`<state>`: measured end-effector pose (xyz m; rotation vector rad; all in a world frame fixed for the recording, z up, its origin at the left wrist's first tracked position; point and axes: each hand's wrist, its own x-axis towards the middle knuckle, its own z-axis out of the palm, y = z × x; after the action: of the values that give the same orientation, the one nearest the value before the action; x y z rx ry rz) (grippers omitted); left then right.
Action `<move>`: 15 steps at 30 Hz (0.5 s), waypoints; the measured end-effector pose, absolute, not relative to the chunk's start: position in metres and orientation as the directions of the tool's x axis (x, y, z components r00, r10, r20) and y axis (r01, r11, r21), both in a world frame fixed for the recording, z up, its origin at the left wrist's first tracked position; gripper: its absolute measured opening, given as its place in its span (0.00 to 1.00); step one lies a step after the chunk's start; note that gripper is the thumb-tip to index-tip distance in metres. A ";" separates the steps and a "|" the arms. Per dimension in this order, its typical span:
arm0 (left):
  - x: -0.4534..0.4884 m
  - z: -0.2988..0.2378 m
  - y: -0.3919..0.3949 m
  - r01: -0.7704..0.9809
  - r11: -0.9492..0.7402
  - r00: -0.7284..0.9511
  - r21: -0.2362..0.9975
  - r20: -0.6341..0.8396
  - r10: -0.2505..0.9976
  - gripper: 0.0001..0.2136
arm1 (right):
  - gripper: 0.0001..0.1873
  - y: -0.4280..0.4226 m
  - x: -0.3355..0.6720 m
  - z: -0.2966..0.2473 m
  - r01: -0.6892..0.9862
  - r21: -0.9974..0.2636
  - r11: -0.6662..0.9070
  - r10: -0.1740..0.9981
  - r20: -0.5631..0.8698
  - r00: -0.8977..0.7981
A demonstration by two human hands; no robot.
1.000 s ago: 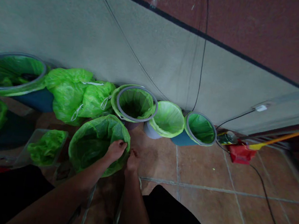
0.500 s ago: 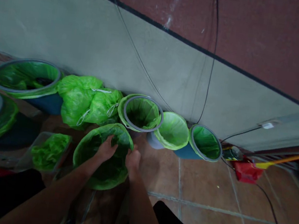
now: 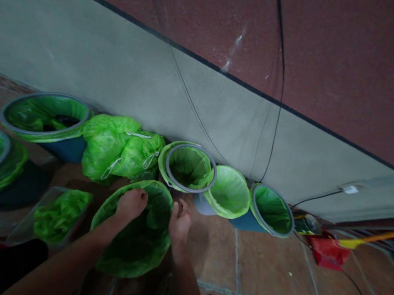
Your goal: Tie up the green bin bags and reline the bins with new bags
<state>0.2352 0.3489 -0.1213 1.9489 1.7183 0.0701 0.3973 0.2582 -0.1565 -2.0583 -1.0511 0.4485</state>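
Observation:
A bin lined with a green plastic bag (image 3: 139, 251) stands on the tiled floor right in front of me. My left hand (image 3: 131, 205) is closed over the far rim of that bag, fingers curled inward. My right hand (image 3: 180, 222) grips the bag's right edge, fingers pinched on the plastic. Both forearms reach forward over the bin.
Along the wall stand three lined bins: a grey-ringed one (image 3: 189, 168), a pale one (image 3: 227, 192) and a blue one (image 3: 271, 210). Tied green bags (image 3: 117, 149) lie left of them, with larger bins (image 3: 47, 113) further left. A clear tray of bags (image 3: 56, 211), a red dustpan (image 3: 326, 251) and cables lie about.
Both hands moved from the near right edge of the bag to its far rim. The view tilted upward, so everything sits lower in the picture.

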 end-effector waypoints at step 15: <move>0.232 -0.132 0.423 0.825 -0.283 0.470 0.489 -0.317 0.824 0.17 | 0.18 0.305 0.398 -0.166 0.582 -0.730 -0.359 0.888 -0.075 0.454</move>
<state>0.2317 0.4229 -0.1318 2.1201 1.3621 -0.0032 0.3976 0.3053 -0.1660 -2.0725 -1.2218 0.6234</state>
